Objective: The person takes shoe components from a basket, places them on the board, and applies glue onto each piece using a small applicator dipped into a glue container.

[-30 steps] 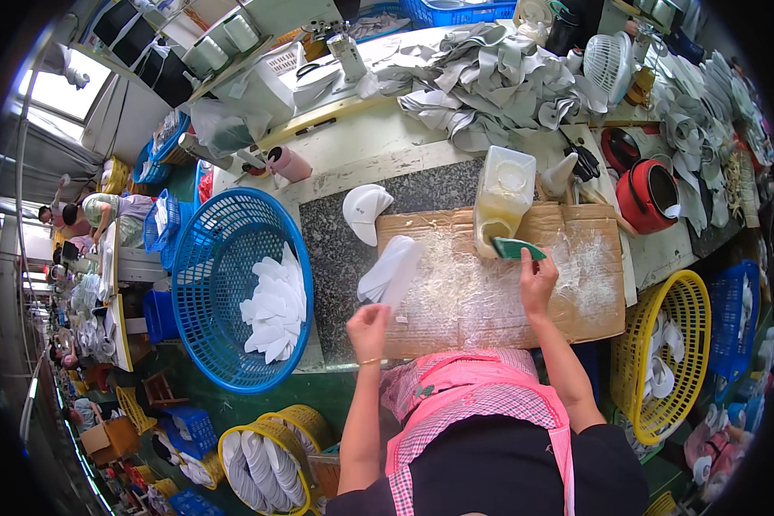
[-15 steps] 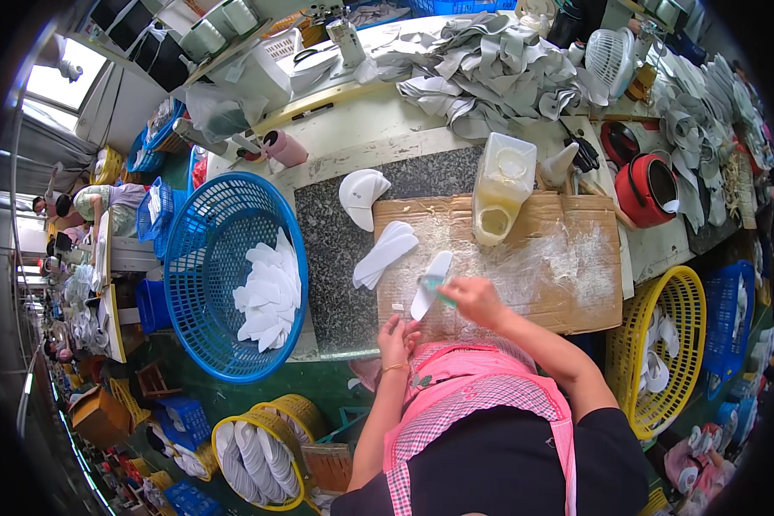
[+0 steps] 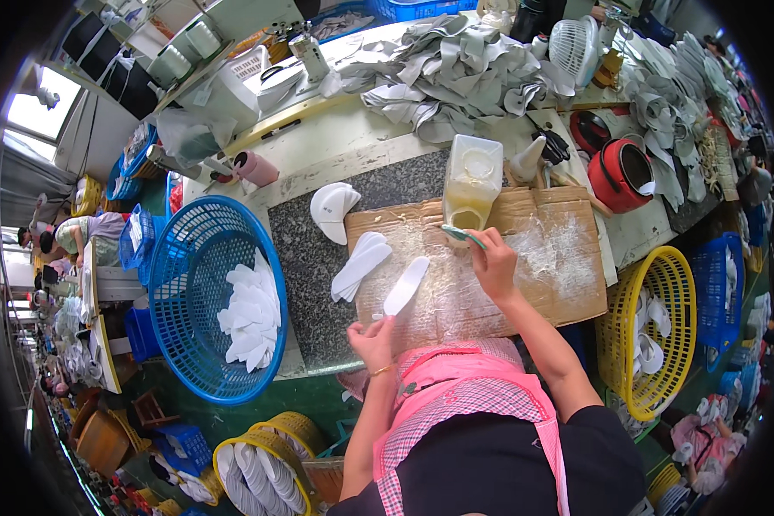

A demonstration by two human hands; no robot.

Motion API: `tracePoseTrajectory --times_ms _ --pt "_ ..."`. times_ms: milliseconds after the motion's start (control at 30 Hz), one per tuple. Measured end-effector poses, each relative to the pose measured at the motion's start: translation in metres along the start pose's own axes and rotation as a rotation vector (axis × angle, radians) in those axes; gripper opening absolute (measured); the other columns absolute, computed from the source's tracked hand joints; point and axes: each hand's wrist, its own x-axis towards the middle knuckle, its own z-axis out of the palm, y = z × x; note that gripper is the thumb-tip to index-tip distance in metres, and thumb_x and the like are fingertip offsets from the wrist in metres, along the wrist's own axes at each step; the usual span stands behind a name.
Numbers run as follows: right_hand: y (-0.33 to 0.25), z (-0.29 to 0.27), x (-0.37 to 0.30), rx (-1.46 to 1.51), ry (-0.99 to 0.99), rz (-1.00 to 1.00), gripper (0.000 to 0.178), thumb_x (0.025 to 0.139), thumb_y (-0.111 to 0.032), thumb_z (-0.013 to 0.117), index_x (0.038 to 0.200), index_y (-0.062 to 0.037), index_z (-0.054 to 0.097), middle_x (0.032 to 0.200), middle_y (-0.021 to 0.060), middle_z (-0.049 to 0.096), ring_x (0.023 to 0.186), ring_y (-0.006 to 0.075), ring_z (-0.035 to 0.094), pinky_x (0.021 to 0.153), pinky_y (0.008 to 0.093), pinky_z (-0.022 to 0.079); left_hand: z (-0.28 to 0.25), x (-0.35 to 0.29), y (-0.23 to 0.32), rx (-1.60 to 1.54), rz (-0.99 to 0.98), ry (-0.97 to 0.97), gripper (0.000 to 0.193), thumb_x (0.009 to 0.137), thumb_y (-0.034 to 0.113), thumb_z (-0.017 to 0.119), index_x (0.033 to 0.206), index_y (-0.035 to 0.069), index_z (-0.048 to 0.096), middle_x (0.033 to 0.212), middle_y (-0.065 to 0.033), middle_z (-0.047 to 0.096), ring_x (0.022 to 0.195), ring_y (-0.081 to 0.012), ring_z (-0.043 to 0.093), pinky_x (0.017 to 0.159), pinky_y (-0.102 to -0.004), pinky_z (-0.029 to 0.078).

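A white insole-shaped piece lies on the glue-smeared cardboard in front of me. At its near end is my left hand, thumb tip against or close to the piece, fingers bent and apart from the thumb. A tiny white scrap lies beside that end. My right hand grips a green-handled brush, held over the mouth of a cut translucent plastic container with yellowish glue inside. The brush tip is hard to make out there. Left of the piece sits a fanned stack of similar white pieces.
White curved pieces lie on the speckled slab. A blue basket with white pieces stands left, a yellow basket right. A red pot, scissors and heaped grey pieces are farther back.
My right hand has moved the brush away from the white piece, up to the container's mouth. My left hand has shifted slightly left. The whole view has shifted a little.
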Motion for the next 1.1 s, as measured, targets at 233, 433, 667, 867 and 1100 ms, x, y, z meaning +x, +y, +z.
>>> tracePoseTrajectory --times_ms 233,433,667,867,1100 --pt "0.023 -0.014 0.000 0.008 0.025 0.052 0.017 0.093 -0.009 0.068 0.110 -0.0113 0.072 0.084 0.0073 0.061 0.066 0.0291 0.065 0.056 0.0409 0.048 0.006 -0.020 0.069 0.554 1.064 -0.212 0.041 0.076 -0.004 0.085 0.100 0.006 0.053 0.076 -0.0066 0.067 0.060 -0.0148 0.058 0.054 -0.0285 0.046" --pt "-0.017 -0.018 -0.048 0.213 -0.113 0.275 0.014 0.091 -0.013 0.071 0.105 -0.0097 0.073 0.078 0.0093 0.061 0.063 0.0301 0.063 0.055 0.0422 0.048 -0.005 -0.006 0.036 0.905 1.464 -0.705 0.011 0.084 0.006 0.071 0.080 0.010 0.062 0.066 -0.0058 0.046 0.057 -0.0230 0.054 0.050 -0.0368 0.046" --pt "0.002 0.023 -0.031 0.040 -0.275 -0.135 0.019 0.086 -0.010 0.068 0.103 -0.0162 0.074 0.084 0.0058 0.065 0.066 0.0284 0.066 0.056 0.0397 0.053 -0.001 -0.005 0.017 0.929 1.481 -0.617 0.015 0.082 0.005 0.073 0.078 0.011 0.060 0.066 -0.0059 0.048 0.057 -0.0228 0.055 0.050 -0.0371 0.046" --pt "-0.010 0.005 -0.089 0.172 -0.481 -0.357 0.037 0.077 -0.003 0.067 0.112 -0.0154 0.075 0.083 0.0063 0.066 0.065 0.0266 0.067 0.056 0.0397 0.053 -0.004 -0.002 0.014 0.985 1.490 -0.578 0.018 0.084 0.006 0.066 0.076 0.011 0.051 0.066 -0.0044 0.050 0.065 -0.0213 0.056 0.053 -0.0352 0.047" --pt "-0.001 0.033 -0.031 0.039 -0.318 -0.257 0.026 0.082 -0.008 0.068 0.106 -0.0168 0.074 0.084 0.0044 0.064 0.067 0.0269 0.066 0.058 0.0402 0.053 -0.003 -0.003 0.024 0.912 1.427 -0.565 0.023 0.082 0.007 0.072 0.075 0.011 0.050 0.067 -0.0040 0.055 0.065 -0.0216 0.056 0.054 -0.0354 0.047"
